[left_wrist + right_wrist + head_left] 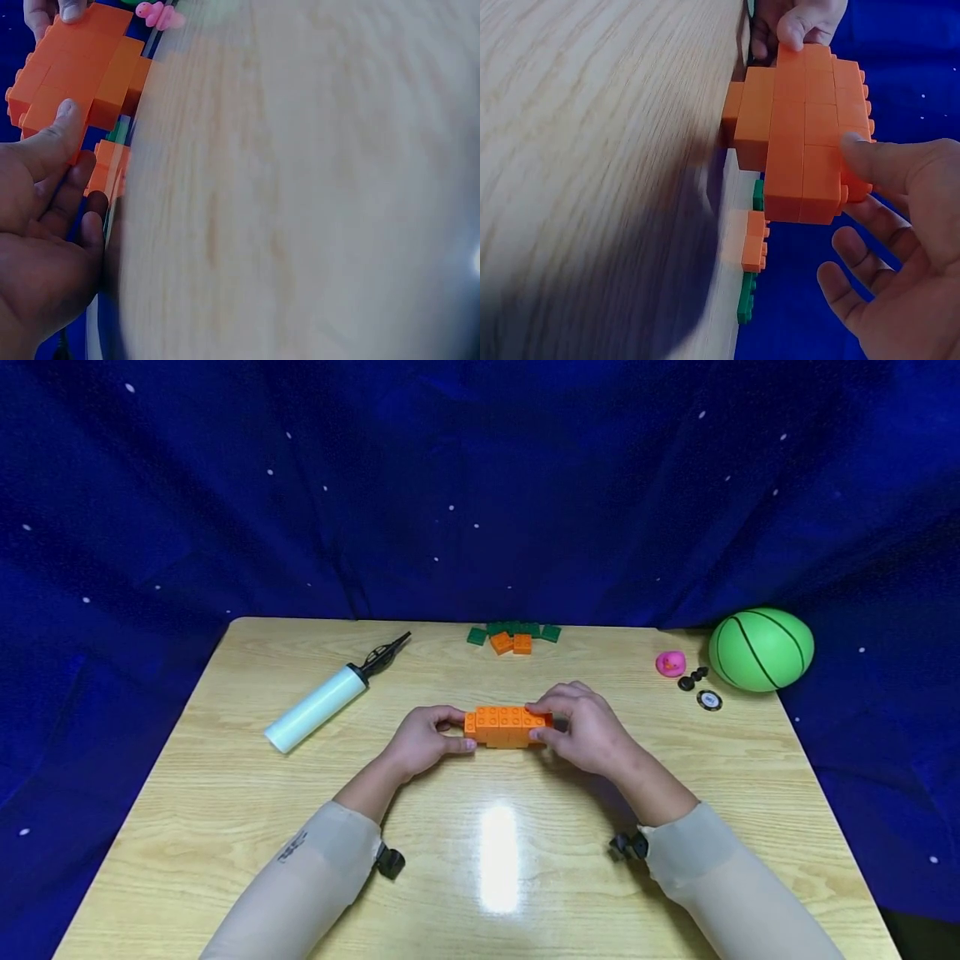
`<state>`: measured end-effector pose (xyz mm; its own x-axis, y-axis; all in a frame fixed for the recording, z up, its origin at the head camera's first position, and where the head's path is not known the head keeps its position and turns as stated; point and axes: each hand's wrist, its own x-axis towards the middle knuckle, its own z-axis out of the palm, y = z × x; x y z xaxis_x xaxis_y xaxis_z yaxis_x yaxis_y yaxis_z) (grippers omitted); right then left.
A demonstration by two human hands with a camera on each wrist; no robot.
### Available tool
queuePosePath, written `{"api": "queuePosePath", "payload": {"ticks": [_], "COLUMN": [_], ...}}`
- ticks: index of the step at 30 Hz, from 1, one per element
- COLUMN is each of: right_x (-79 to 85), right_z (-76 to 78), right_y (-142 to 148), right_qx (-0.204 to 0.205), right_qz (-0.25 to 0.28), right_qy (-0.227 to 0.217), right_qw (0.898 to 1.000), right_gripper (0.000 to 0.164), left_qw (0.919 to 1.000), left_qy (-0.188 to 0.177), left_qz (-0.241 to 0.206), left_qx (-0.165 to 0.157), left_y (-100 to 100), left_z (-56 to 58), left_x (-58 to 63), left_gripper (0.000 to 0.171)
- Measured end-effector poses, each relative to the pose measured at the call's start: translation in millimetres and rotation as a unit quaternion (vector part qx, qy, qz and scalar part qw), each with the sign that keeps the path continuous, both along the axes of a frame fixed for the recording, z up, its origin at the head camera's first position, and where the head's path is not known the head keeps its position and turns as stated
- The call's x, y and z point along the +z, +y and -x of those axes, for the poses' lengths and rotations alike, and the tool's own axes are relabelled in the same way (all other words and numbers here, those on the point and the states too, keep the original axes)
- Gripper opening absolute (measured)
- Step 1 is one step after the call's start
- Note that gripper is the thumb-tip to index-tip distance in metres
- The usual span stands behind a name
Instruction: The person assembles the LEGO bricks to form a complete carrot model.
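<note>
An orange block assembly (504, 727), built from stacked toy bricks with studs on top, stands at the middle of the table. It narrows in steps toward its base in the right wrist view. My left hand (427, 742) grips its left end, thumb on the near face and fingers behind. At the other end my right hand (588, 731) pinches the upper bricks, thumb in front and index finger over the top; its other fingers hang loose below in the right wrist view. Behind it lie two loose orange bricks (522, 644) and several green bricks (513, 628).
A pale blue hand pump (318, 706) with a black handle lies at the left. Toward the back right are a green ball (761, 650), a pink rubber duck (671, 663), small black pieces (686, 682) and a round chip (709, 700). A blue curtain (480, 485) hangs behind the table.
</note>
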<state>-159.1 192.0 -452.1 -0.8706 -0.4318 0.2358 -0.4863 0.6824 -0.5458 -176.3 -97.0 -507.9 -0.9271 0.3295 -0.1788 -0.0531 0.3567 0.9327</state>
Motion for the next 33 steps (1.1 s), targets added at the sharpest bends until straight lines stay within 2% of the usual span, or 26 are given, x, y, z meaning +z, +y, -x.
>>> {"api": "queuePosePath", "payload": {"ticks": [5,9,13,19,23,28,33], "right_x": [-1.7,-7.8,-13.9,-16.3,-17.5,-17.3,-15.4], "right_z": [-2.1,-2.6,-0.8,6.1,11.2,17.9,25.4], "right_y": [-0.5,0.5,2.3,7.8,12.6,14.6,13.7], "right_qx": [-0.005,-0.010,-0.011,0.012,0.019,0.001,-0.021], "right_qz": [0.011,0.032,0.053,0.077,0.098,0.126,0.125], "right_qy": [-0.001,-0.001,-0.017,-0.047,-0.076,-0.091,-0.092], "right_qw": [1.000,0.999,0.998,0.996,0.992,0.988,0.988], "right_gripper": [0.034,0.035,0.036,0.039,0.033,0.028,0.030], "left_qw": [0.9999,1.0000,0.9999,0.9999,0.9999,0.9999,1.0000], "left_qy": [-0.007,-0.008,-0.006,0.000,-0.001,-0.001,-0.002], "left_qz": [-0.001,-0.004,-0.005,0.001,0.004,0.005,0.007], "left_qx": [0.008,0.002,-0.006,-0.011,-0.011,-0.012,-0.005], "left_y": [-0.4,-1.3,-2.1,-2.0,-1.8,-1.2,-0.1], "left_z": [0.2,-0.1,-0.7,-0.6,-0.3,0.2,0.2], "left_x": [1.0,2.1,1.5,0.4,0.8,2.0,1.2], "left_gripper": [0.041,0.040,0.039,0.041,0.041,0.042,0.041]}}
